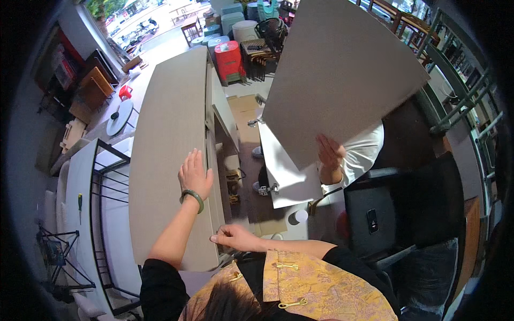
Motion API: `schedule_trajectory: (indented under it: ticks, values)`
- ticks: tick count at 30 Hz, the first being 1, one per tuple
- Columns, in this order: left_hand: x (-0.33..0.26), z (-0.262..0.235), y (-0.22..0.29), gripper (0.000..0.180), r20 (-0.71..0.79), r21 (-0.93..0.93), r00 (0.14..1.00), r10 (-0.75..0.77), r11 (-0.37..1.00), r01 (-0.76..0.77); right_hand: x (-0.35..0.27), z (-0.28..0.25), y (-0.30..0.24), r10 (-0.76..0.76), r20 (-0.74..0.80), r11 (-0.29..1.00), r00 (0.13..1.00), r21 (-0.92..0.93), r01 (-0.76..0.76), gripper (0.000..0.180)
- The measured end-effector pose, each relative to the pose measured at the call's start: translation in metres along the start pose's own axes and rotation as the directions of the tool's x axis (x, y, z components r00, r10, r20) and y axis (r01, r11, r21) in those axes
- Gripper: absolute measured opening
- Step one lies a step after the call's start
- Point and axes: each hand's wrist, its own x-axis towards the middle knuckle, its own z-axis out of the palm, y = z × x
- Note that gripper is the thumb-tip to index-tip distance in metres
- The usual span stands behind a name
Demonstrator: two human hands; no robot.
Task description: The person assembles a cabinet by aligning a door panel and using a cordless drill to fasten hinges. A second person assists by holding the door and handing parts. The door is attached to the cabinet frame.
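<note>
room above cabinet (167, 117), panel (342, 75) to right

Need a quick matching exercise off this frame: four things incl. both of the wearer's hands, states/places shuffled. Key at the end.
Column 1
1. Left hand
2. Right hand
3. Phone
4. Screwdriver

Column 2
A. On the seat of the black chair
B. Fingers curled, at the near right edge of the wood-toned cabinet
C. On the white tabletop at the far left
D. Palm down on the cabinet's upper surface, fingers extended

Pairs: 1-D, 2-B, 3-A, 4-C
</note>
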Motion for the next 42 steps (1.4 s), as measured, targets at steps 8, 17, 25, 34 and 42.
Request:
schedule_trajectory:
  ticks: [8, 17, 25, 34, 42]
  values:
    - [0.003, 0.008, -0.007, 0.068, 0.033, 0.047, 0.999, 0.004, 0.999, -0.006, -0.033, -0.029, 0.069, 0.135, -0.226, 0.99, 0.965, 0.075, -0.121, 0.035]
    - [0.006, 0.011, -0.013, 0.07, 0.013, 0.101, 0.998, 0.067, 0.993, -0.068, -0.099, -0.053, 0.054, 0.338, -0.455, 0.925, 0.824, 0.323, -0.201, 0.028]
    - [0.007, 0.01, -0.008, 0.067, 0.018, 0.078, 0.99, 0.141, 0.987, -0.142, -0.127, -0.017, 0.066, 0.45, -0.601, 0.865, 0.661, 0.478, -0.154, 0.025]
    - [0.009, 0.011, -0.011, 0.069, 0.017, 0.016, 0.985, 0.17, 0.985, -0.17, -0.122, 0.021, 0.078, 0.512, -0.605, 0.831, 0.611, 0.529, -0.172, 0.024]
    - [0.009, 0.009, -0.008, 0.069, 0.017, -0.003, 0.982, 0.188, 0.982, -0.188, -0.124, 0.033, 0.078, 0.561, -0.584, 0.776, 0.586, 0.617, -0.128, 0.015]
